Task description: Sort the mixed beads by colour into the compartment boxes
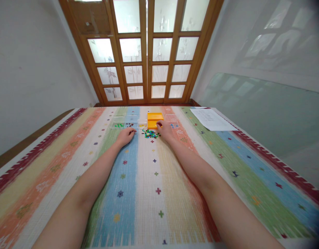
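Orange plastic marked the centre of the frame: an open box (154, 116), its lid seemingly folded back, perhaps so that the near half could be reached from the front. The right hand (163, 128) hung over the box's lower right corner, fingertips drawn close to one another; whether they met, or pinched a piece, was too small to tell. Just below the box, a loose pile of tiny pieces (150, 134), green, blue, yellow and dark, lay on the striped tablecloth (123, 214), between the hands and probably placed there within reach of both. The left hand (126, 136) rested just beside the pile, on its left, fingers curled inward; whether they held anything could not be told.

Left of the orange box stood clear plastic boxes (119, 119) with green pieces (119, 125), dark pieces (130, 125) and yellow pieces (142, 126), apparently set apart by colour. On the other side, partly behind the right hand, blue pieces (174, 125) showed in another clear container. A white sheet of paper (212, 120) lay right of centre, away from the hands. Wooden doors (147, 64) with frosted panes filled the top centre.
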### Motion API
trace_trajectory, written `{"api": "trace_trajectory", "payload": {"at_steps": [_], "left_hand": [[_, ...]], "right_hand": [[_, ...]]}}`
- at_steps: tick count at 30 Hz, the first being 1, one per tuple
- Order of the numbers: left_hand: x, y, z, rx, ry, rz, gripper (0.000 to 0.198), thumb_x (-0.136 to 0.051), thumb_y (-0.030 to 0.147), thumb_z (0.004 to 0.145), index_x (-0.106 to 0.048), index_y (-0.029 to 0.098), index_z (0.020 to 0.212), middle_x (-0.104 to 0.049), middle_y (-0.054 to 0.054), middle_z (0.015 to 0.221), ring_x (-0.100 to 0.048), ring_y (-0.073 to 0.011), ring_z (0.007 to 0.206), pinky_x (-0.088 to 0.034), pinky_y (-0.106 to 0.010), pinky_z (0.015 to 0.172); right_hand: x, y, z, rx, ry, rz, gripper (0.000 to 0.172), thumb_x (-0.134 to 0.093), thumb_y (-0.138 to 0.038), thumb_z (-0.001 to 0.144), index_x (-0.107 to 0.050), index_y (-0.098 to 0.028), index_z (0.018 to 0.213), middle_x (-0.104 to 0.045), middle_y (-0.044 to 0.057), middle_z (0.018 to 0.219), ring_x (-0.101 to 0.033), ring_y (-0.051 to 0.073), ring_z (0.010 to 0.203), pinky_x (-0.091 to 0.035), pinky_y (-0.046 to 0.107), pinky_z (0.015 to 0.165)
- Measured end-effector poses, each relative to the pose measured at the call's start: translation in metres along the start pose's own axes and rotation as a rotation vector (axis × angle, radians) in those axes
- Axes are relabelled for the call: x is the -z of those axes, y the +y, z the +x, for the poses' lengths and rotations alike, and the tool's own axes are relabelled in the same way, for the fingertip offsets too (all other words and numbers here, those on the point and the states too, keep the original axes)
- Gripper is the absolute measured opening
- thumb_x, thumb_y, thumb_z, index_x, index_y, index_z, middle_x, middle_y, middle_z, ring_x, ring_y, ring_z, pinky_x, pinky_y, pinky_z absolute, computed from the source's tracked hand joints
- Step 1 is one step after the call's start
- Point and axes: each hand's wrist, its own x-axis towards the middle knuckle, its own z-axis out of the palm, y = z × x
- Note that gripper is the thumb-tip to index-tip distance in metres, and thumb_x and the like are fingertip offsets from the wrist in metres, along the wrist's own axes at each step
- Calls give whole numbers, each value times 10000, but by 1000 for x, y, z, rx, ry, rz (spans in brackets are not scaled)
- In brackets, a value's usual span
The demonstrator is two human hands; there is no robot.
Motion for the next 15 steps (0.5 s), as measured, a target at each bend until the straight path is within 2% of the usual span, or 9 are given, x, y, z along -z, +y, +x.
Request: {"api": "trace_trajectory", "payload": {"at_steps": [5,10,15], "left_hand": [[-1,1,0,-14,-39,32,283,-542,276,936,-796,245,1056,-779,-68,1070,-694,-264,1002,-526,-391,963],[-3,2,0,-36,-51,57,282,-545,264,938,-801,243,1054,-779,-75,1070,-690,-272,1021,-520,-405,987],[-2,7,-1,-60,-94,116,289,-522,275,963,-787,231,1070,-774,-68,1097,-682,-255,1048,-523,-390,994]], "right_hand": [[-4,9,1,-10,39,15,218,-547,-200,923,-711,-204,1067,-745,74,1034,-653,225,926,-503,360,888],[-6,14,2,21,68,-8,229,-506,-174,920,-715,-207,1006,-736,64,987,-648,220,913,-503,343,862],[-8,21,5,19,63,-18,265,-495,-173,936,-748,-201,1008,-751,85,1030,-662,233,968,-516,366,926]]}}
